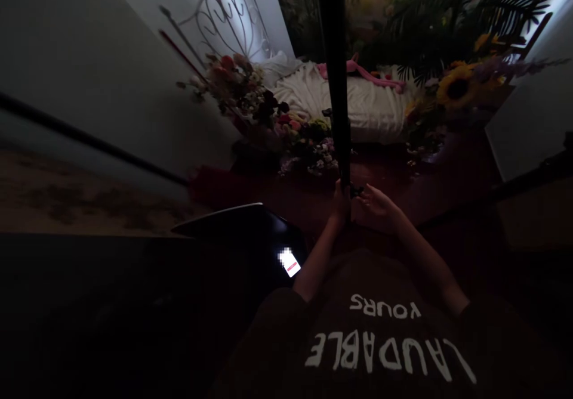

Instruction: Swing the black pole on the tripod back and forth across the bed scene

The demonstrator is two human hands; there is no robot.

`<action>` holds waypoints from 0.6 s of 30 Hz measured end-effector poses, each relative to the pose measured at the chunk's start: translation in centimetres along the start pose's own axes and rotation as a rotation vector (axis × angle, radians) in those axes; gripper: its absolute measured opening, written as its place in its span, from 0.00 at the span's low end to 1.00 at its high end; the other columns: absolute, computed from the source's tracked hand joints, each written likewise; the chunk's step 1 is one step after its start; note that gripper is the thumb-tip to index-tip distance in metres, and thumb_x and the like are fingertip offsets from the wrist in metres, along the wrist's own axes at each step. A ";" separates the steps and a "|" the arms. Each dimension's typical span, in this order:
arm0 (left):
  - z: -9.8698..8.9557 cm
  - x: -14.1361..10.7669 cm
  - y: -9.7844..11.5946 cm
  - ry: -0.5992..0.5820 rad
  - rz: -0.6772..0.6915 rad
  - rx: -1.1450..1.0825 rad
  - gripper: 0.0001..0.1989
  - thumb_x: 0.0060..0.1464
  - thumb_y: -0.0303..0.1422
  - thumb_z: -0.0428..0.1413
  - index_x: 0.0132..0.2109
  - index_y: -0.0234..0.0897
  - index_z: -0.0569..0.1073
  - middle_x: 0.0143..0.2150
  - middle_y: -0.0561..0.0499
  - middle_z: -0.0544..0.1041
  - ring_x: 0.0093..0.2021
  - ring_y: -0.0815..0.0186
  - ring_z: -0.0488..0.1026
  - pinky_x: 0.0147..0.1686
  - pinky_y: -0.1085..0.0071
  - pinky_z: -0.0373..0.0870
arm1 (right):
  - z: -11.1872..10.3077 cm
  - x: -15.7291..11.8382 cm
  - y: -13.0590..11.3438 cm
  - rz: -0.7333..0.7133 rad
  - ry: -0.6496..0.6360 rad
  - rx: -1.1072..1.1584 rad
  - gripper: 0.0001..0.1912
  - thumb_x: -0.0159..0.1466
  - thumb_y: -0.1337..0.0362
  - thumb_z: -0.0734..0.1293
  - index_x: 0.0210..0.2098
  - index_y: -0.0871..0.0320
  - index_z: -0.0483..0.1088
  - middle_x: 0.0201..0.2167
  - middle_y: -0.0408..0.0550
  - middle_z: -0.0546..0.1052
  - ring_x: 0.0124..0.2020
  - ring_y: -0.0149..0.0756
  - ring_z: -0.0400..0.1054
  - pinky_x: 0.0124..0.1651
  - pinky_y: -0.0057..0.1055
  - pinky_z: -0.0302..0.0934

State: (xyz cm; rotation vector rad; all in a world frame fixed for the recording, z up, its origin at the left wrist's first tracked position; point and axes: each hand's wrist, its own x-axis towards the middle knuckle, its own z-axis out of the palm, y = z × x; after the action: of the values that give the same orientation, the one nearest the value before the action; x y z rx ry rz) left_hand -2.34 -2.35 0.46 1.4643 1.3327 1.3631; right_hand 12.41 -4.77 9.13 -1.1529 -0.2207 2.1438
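A thick black pole (336, 59) stands upright in the middle of the view, running from the top edge down to my hands. Wrapped round its lower part is my left hand (341, 201). My right hand (375, 201) is just to the right of the pole, its fingers at a small dark knob (357, 191) that sticks out from the pole's side. The scene is dim, so the exact contact of the right fingertips with the knob is hard to make out.
A dark flat surface (242, 232) with a lit phone (292, 264) lies at my left. Beyond the pole are a bed with a white sheet (376, 110), a metal headboard (228, 20), flowers (230, 80) and a sunflower (456, 87). A dark bar (89, 139) slants at far left.
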 end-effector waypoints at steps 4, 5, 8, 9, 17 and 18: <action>0.5 -0.2 -1.4 0.022 -0.043 0.049 0.23 0.63 0.47 0.44 0.57 0.39 0.62 0.45 0.44 0.75 0.38 0.64 0.74 0.41 0.67 0.70 | -0.3 0.4 0.1 0.111 -0.084 0.072 0.21 0.72 0.58 0.51 0.31 0.59 0.68 0.19 0.43 0.74 0.14 0.24 0.66 0.16 0.16 0.60; 0.6 -0.2 -1.6 0.032 -0.040 0.052 0.23 0.62 0.47 0.44 0.58 0.39 0.62 0.45 0.44 0.75 0.38 0.64 0.74 0.41 0.67 0.70 | -0.5 0.6 0.1 0.122 -0.103 0.107 0.20 0.72 0.60 0.51 0.31 0.60 0.67 0.18 0.41 0.73 0.14 0.23 0.65 0.16 0.15 0.59; 0.8 -0.3 -1.8 0.057 -0.019 0.038 0.23 0.62 0.47 0.44 0.57 0.40 0.63 0.46 0.44 0.75 0.40 0.64 0.73 0.43 0.66 0.70 | -1.2 1.6 -0.2 0.181 -0.163 0.183 0.18 0.72 0.61 0.53 0.31 0.61 0.67 0.18 0.39 0.73 0.14 0.20 0.65 0.17 0.12 0.60; 0.8 -0.2 -1.8 0.063 -0.020 0.031 0.23 0.62 0.48 0.44 0.57 0.40 0.63 0.45 0.44 0.75 0.41 0.63 0.73 0.43 0.66 0.70 | -1.5 2.0 -0.4 0.208 -0.182 0.196 0.18 0.72 0.62 0.53 0.32 0.61 0.67 0.18 0.39 0.73 0.15 0.20 0.65 0.17 0.12 0.60; 0.5 0.0 -1.7 0.055 -0.034 0.059 0.23 0.62 0.48 0.44 0.56 0.39 0.65 0.45 0.43 0.75 0.41 0.62 0.73 0.44 0.65 0.70 | -2.4 2.9 -0.8 0.042 -0.149 -0.031 0.08 0.66 0.69 0.61 0.34 0.63 0.72 0.24 0.44 0.78 0.22 0.24 0.72 0.23 0.15 0.66; 0.4 -0.1 -1.6 0.049 -0.036 0.068 0.23 0.62 0.48 0.44 0.57 0.39 0.65 0.45 0.43 0.75 0.40 0.62 0.73 0.43 0.65 0.70 | -2.3 2.8 -0.8 -0.050 -0.113 -0.094 0.06 0.64 0.70 0.63 0.33 0.62 0.72 0.25 0.45 0.79 0.24 0.25 0.73 0.26 0.17 0.67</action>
State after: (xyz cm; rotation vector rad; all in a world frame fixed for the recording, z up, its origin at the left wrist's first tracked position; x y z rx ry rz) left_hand -2.26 -2.04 -1.13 1.4529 1.4419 1.3508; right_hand 13.51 -2.75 6.22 -1.0676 -0.4012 2.1760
